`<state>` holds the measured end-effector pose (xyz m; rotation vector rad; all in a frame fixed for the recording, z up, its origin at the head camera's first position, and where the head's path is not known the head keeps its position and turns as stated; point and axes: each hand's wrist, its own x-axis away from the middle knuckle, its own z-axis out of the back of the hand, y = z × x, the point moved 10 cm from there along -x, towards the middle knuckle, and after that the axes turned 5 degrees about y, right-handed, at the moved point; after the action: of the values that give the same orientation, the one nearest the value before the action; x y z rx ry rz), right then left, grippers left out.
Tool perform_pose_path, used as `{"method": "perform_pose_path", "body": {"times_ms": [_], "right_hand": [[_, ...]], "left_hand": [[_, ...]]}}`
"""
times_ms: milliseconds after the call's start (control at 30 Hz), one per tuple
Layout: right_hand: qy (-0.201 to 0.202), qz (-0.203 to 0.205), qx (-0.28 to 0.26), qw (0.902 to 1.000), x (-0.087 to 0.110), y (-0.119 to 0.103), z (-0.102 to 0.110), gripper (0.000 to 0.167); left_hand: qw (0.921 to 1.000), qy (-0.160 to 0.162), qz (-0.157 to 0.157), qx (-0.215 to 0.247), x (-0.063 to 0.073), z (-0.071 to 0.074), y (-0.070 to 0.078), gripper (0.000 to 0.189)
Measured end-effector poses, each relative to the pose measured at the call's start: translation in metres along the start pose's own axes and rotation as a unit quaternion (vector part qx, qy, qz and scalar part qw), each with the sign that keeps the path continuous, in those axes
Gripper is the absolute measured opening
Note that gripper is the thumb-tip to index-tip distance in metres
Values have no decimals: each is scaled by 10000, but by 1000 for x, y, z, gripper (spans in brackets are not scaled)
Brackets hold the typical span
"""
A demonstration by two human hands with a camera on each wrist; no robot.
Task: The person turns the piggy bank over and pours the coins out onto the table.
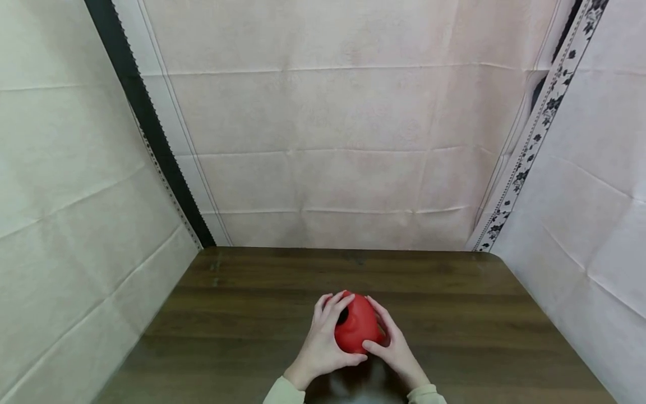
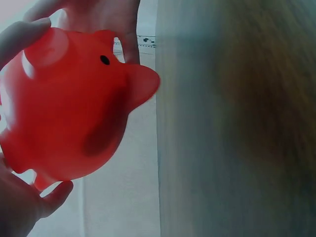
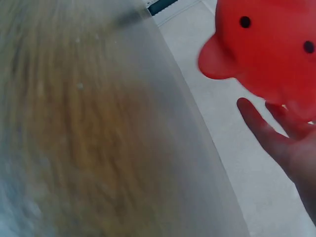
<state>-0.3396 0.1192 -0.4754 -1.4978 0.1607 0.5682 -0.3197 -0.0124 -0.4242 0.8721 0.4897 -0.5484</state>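
Both hands hold a red piggy bank [image 1: 355, 325] up over the brown table. My left hand [image 1: 323, 343] grips its left side, fingers over the top and thumb below, beside a dark round spot that could be a hole or a plug. On the opposite side, my right hand [image 1: 396, 349] holds it between curled fingers and thumb. The left wrist view catches the pig's rounded snout and a small black eye on its glossy body [image 2: 59, 108]. Two black eyes show on the pig [image 3: 276, 54] in the right wrist view, where the frame edge cuts off part of it.
A wood-grain table [image 1: 227, 314] spreads beneath the hands. Pale creased cloth [image 1: 323, 112] hangs behind it and along both sides. A dark band [image 1: 151, 123] runs down the left corner, a floral strip [image 1: 535, 134] down the right.
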Motion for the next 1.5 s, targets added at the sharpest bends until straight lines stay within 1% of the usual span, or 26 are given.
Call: {"method": "perform_pose_path", "body": {"times_ms": [100, 167, 200, 367, 433, 633, 733, 900, 1000, 1100, 1167, 1233, 1333, 1400, 1500], "right_hand": [[-75, -46, 164, 9998, 0, 2, -4, 81], [-57, -180, 188, 9996, 0, 4, -6, 82], [-1, -268, 181, 9995, 1, 5, -6, 82], [384, -375, 74, 9985, 1, 3, -2, 82], [476, -368, -2, 9982, 0, 2, 0, 82], [592, -389, -158, 9974, -2, 1, 4, 80], [695, -507, -314, 9958, -3, 4, 6, 77], [858, -717, -523, 9923, 0, 8, 9, 74], [858, -750, -620, 9916, 1, 8, 8, 74], [816, -796, -721, 9909, 1, 8, 7, 73], [802, -863, -780, 9900, 2, 10, 6, 73], [801, -916, -863, 9888, 2, 11, 5, 73], [801, -896, -1025, 9874, 2, 11, 3, 71], [769, -850, -1226, 9858, 1, 9, 0, 70], [687, -800, -1585, 9817, 1, 6, -5, 67]], "left_hand": [[9998, -123, -62, -119, 1, -4, 1, 100], [9998, -103, -138, -110, 2, -4, 2, 100], [9997, -75, -187, -99, 2, -4, 3, 100], [9993, 94, -354, 15, 2, -3, 6, 100], [9993, 99, -351, 118, 1, -3, 6, 100], [9983, 52, -198, 554, 0, -2, 4, 98], [9969, 37, -87, 776, 0, -2, 2, 97], [9944, 21, 184, 1044, 3, -5, -6, 98], [9928, 65, 302, 1153, 5, -7, -9, 102], [9897, 101, 418, 1363, 7, -8, -10, 104], [9875, 84, 534, 1480, 8, -9, -11, 105], [9859, 75, 581, 1567, 8, -10, -11, 105], [9845, 32, 702, 1610, 8, -10, -13, 109], [9820, -19, 879, 1671, 8, -10, -16, 112], [9761, -227, 1228, 1777, 8, -15, -22, 118]]}}
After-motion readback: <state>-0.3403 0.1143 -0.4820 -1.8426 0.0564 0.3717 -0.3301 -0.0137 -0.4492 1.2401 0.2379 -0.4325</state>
